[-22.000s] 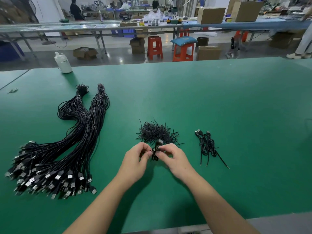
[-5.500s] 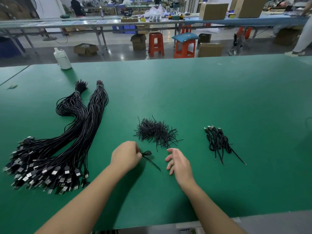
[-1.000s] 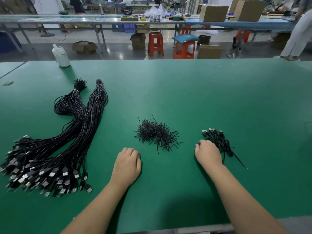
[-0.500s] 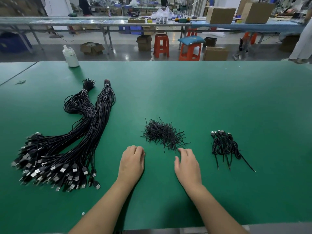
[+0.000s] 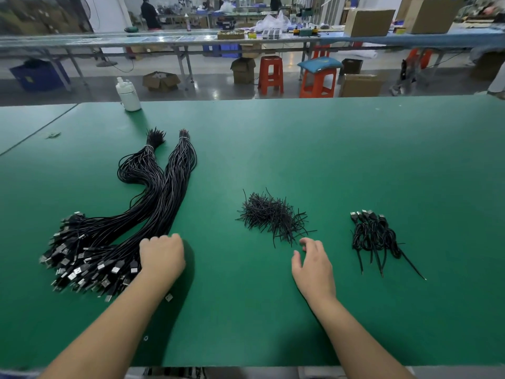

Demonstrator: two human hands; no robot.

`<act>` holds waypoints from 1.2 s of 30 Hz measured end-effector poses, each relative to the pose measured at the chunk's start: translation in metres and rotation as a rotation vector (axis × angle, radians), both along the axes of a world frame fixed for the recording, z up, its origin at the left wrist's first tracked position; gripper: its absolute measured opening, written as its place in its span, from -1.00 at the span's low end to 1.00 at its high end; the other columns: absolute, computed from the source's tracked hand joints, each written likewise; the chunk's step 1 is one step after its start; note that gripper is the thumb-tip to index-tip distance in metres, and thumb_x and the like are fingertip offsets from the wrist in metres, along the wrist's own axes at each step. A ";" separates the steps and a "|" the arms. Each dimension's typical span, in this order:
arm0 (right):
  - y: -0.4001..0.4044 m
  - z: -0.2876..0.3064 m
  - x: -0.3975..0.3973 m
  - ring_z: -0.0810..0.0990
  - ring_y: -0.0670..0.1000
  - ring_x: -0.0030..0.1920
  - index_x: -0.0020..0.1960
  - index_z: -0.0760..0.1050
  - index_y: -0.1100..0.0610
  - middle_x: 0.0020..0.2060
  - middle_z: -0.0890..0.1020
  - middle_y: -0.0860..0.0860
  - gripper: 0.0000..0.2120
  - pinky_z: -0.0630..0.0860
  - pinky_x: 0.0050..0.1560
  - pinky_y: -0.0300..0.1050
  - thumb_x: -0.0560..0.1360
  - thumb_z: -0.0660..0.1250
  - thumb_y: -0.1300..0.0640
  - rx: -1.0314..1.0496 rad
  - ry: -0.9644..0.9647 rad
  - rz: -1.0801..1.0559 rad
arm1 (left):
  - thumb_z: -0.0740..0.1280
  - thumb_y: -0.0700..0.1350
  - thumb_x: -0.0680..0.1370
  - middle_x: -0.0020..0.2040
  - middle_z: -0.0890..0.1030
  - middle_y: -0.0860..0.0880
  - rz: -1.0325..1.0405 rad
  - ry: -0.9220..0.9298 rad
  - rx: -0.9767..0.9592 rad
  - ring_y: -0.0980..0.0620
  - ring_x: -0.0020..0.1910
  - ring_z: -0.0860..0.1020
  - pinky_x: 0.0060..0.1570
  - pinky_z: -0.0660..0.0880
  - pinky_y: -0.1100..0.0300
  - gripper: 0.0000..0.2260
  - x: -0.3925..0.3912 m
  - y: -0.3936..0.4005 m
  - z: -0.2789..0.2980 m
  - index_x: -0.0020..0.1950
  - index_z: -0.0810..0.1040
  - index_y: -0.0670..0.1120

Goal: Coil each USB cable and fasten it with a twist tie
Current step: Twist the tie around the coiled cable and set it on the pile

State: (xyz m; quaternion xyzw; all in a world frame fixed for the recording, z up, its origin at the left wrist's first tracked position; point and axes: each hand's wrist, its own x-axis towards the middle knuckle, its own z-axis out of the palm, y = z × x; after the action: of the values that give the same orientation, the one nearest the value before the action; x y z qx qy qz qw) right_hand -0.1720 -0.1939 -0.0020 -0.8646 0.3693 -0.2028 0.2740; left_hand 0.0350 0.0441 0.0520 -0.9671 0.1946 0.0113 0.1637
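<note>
A big bundle of loose black USB cables (image 5: 164, 192) lies on the left of the green table (image 5: 355, 149), its plug ends fanned out towards me. My left hand (image 5: 162, 257) rests on the bundle's near right edge, fingers bent down onto the cables; the fingertips are hidden. A pile of black twist ties (image 5: 273, 216) lies in the middle. My right hand (image 5: 311, 265) sits just in front of that pile, fingers relaxed and holding nothing. To the right lies a small heap of coiled, tied cables (image 5: 374, 236).
A white bottle (image 5: 128, 95) stands at the table's far left edge. One loose plug (image 5: 169, 297) lies by my left forearm. Beyond the table are orange stools (image 5: 270, 73), cardboard boxes and other workbenches. The table's front edge runs just under my forearms.
My left hand has moved left from the table's middle onto the loose cable bundle. My right hand has stayed just in front of the twist tie pile.
</note>
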 end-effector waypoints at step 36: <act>0.001 0.004 -0.004 0.50 -0.10 0.00 0.30 0.44 0.06 0.00 0.47 -0.12 -0.70 0.52 0.06 -0.07 0.61 0.22 -0.02 0.067 -0.045 0.017 | 0.45 -0.03 0.50 -0.29 0.53 0.01 -0.939 -0.110 -0.536 -0.04 -0.27 0.54 -0.36 0.48 0.16 -0.88 -0.068 -0.052 0.029 -0.18 0.64 -0.05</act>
State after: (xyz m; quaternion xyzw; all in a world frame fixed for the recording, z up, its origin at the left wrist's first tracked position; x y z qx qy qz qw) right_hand -0.1757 -0.1933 0.0023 -0.8531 0.3621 -0.2075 0.3130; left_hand -0.0326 -0.0074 0.0806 -0.7833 0.5927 -0.1636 -0.0913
